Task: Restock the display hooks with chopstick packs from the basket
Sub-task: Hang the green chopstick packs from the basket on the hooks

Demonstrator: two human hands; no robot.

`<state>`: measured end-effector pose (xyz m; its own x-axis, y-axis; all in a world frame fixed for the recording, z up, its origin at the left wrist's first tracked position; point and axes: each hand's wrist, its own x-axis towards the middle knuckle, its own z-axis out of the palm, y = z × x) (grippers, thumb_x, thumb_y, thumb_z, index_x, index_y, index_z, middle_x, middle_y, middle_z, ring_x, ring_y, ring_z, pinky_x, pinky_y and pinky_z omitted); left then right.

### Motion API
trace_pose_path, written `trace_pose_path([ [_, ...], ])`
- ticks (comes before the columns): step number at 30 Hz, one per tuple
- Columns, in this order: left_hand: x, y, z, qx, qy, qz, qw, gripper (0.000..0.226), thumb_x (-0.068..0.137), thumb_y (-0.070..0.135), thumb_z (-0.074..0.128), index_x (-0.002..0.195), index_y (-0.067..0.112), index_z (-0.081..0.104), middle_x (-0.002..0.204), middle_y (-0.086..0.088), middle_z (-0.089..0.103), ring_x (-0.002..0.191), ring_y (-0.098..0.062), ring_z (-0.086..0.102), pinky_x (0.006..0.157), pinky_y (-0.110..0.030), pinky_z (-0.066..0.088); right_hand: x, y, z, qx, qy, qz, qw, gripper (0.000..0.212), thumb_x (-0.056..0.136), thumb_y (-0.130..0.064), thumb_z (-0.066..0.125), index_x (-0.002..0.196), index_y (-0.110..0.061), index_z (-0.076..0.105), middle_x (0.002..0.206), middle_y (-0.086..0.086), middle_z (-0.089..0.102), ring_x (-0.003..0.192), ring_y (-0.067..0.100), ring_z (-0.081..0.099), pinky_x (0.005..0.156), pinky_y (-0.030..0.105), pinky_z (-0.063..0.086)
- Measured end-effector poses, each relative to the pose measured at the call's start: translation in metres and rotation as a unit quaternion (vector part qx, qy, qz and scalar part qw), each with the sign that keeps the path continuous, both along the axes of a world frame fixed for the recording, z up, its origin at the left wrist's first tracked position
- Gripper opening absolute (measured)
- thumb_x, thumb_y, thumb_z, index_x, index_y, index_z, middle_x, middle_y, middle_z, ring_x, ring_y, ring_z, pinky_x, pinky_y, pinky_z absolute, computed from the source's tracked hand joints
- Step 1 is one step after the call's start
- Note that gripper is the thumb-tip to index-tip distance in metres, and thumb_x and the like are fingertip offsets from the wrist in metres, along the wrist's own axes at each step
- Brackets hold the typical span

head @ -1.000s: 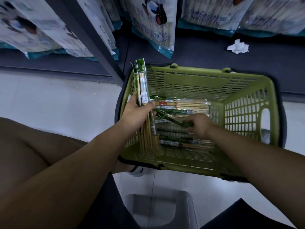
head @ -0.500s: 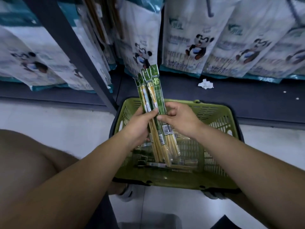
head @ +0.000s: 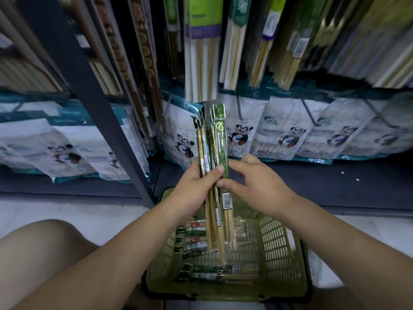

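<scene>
My left hand (head: 194, 188) grips a bundle of green-topped chopstick packs (head: 211, 142), held upright above the green basket (head: 281, 249). My right hand (head: 257, 186) pinches the rightmost pack of that bundle at its middle. More chopstick packs (head: 201, 240) lie flat on the basket floor. Other chopstick packs hang in rows (head: 202, 61) on the display above; the hooks themselves are hidden behind them.
White bags with a panda print (head: 283, 130) stand along the low dark shelf (head: 335, 182). A dark metal upright (head: 93, 108) slants down at the left. My bare knee (head: 40, 249) is at the lower left. The floor is pale.
My right hand lifted a pack out of the basket and joined it to the bundle. Both hands rose toward the display, and my view tilted up from the basket to the hanging rows.
</scene>
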<state>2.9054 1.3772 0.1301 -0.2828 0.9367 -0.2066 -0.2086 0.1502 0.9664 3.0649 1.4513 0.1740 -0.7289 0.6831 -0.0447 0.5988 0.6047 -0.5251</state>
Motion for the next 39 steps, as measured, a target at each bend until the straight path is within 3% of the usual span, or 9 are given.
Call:
trace_pose_path([
  [3, 0.003, 0.005, 0.031, 0.047, 0.026, -0.008, 0.999, 0.023, 0.101, 0.019, 0.064, 0.123, 0.017, 0.066, 0.111, 0.001, 0.078, 0.104, -0.015, 0.073, 0.088, -0.03, 0.059, 0.005, 0.0, 0.03, -0.046, 0.073, 0.017, 0.996, 0.004, 0.094, -0.058, 0.057, 0.096, -0.06, 0.055, 0.089, -0.007, 0.044, 0.077, 0.004, 0.047, 0.07, 0.027, 0.043],
  [7, 0.003, 0.014, 0.076, 0.109, 0.076, -0.022, 0.991, 0.021, 0.095, 0.028, 0.067, 0.116, 0.026, 0.069, 0.104, -0.001, 0.078, 0.093, -0.023, 0.074, 0.086, -0.043, 0.061, 0.008, 0.015, 0.077, -0.122, 0.226, -0.053, 0.965, 0.026, 0.095, -0.043, 0.064, 0.115, -0.026, 0.067, 0.089, -0.017, 0.063, 0.074, -0.003, 0.06, 0.065, 0.014, 0.045],
  [11, 0.005, 0.027, 0.118, 0.159, 0.125, -0.057, 0.978, 0.04, 0.085, 0.04, 0.072, 0.124, 0.034, 0.062, 0.113, 0.016, 0.075, 0.107, -0.006, 0.07, 0.087, -0.022, 0.057, 0.008, 0.035, 0.133, -0.103, 0.372, -0.125, 0.914, 0.021, 0.09, -0.032, 0.075, 0.108, -0.028, 0.065, 0.087, -0.001, 0.069, 0.067, 0.006, 0.067, 0.053, 0.02, 0.051],
  [15, 0.012, 0.053, 0.152, 0.207, 0.137, -0.055, 0.967, 0.045, 0.082, 0.036, 0.075, 0.123, 0.022, 0.062, 0.111, 0.009, 0.077, 0.105, -0.011, 0.072, 0.088, -0.028, 0.059, 0.007, 0.049, 0.172, -0.067, 0.46, -0.13, 0.876, 0.014, 0.089, -0.025, 0.078, 0.097, -0.023, 0.068, 0.067, -0.009, 0.064, 0.059, 0.008, 0.061, 0.052, 0.024, 0.054],
  [23, 0.021, 0.094, 0.187, 0.262, 0.159, -0.054, 0.95, 0.032, 0.091, 0.012, 0.076, 0.112, 0.031, 0.061, 0.1, 0.02, 0.077, 0.092, 0.001, 0.073, 0.073, -0.009, 0.054, 0.015, 0.083, 0.211, -0.045, 0.508, -0.175, 0.843, 0.006, 0.095, -0.03, 0.07, 0.094, -0.036, 0.071, 0.067, -0.015, 0.065, 0.061, 0.002, 0.061, 0.056, 0.023, 0.053],
  [29, 0.029, 0.11, 0.197, 0.287, 0.176, -0.032, 0.941, 0.042, 0.09, 0.013, 0.078, 0.115, 0.042, 0.061, 0.108, 0.022, 0.075, 0.102, 0.003, 0.07, 0.079, -0.007, 0.052, 0.009, 0.097, 0.23, -0.044, 0.541, -0.196, 0.817, 0.007, 0.097, -0.031, 0.067, 0.093, -0.03, 0.073, 0.069, -0.015, 0.066, 0.064, 0.004, 0.06, 0.053, 0.021, 0.05],
  [35, 0.025, 0.114, 0.202, 0.234, 0.185, 0.013, 0.954, 0.075, 0.063, 0.075, 0.079, 0.127, 0.046, 0.051, 0.123, 0.043, 0.059, 0.118, 0.021, 0.051, 0.106, -0.019, 0.043, 0.005, 0.106, 0.249, -0.026, 0.558, -0.186, 0.808, 0.026, 0.099, -0.032, 0.062, 0.074, -0.028, 0.069, 0.069, 0.004, 0.047, 0.063, 0.019, 0.045, 0.053, 0.033, 0.041],
  [37, 0.022, 0.114, 0.203, 0.224, 0.209, 0.029, 0.951, 0.076, 0.06, 0.079, 0.073, 0.125, 0.048, 0.048, 0.12, 0.051, 0.054, 0.116, 0.029, 0.044, 0.101, -0.012, 0.034, 0.006, 0.11, 0.256, -0.033, 0.567, -0.198, 0.799, 0.026, 0.099, -0.033, 0.061, 0.076, -0.025, 0.07, 0.075, 0.008, 0.048, 0.07, 0.022, 0.045, 0.063, 0.038, 0.043],
  [39, 0.02, 0.114, 0.203, 0.225, 0.214, 0.024, 0.95, 0.061, 0.067, 0.073, 0.074, 0.121, 0.056, 0.054, 0.119, 0.035, 0.065, 0.114, 0.016, 0.056, 0.101, -0.019, 0.042, 0.006, 0.115, 0.26, -0.028, 0.569, -0.215, 0.793, 0.025, 0.098, -0.032, 0.061, 0.077, -0.024, 0.072, 0.077, 0.005, 0.053, 0.076, 0.023, 0.049, 0.071, 0.041, 0.043],
])
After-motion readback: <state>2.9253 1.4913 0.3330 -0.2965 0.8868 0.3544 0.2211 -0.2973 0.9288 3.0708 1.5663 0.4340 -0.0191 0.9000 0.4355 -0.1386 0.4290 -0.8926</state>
